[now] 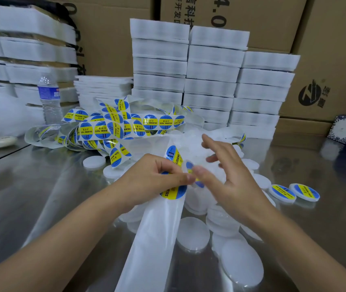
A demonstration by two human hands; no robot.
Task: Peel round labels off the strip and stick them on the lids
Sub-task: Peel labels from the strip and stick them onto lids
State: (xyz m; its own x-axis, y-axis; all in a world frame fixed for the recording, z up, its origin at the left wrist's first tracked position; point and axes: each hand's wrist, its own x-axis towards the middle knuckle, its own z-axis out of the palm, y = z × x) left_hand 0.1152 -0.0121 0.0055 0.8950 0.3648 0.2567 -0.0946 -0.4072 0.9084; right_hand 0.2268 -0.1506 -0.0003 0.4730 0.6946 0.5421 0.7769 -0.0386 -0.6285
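**Label half off, lids to the right**

At far left a bottle (48,98) stands on the table (41,186). Beside it the strip (113,125) lies in a loose tangle, full of blue-and-yellow labels. From there it comes down to the hands, then runs on toward the person as bare backing, its long axis near-to-far and leaning slightly right.

The left hand (157,175) is palm down with fingers curled, pinching the strip at its left edge and holding it taut. Just right of its fingertips a label (190,167) is lifting off, blurred.

The right hand (229,180) has its thumb at that label and its other fingers fanned upward. Blur hides whether a finger pinches from behind.

Blank lids (192,233) lie heaped under and below the right hand, just right of the strip. So the right hand is nearer, and sticking likely needs only a short drop rightward. Further right sit two labelled lids (282,193).
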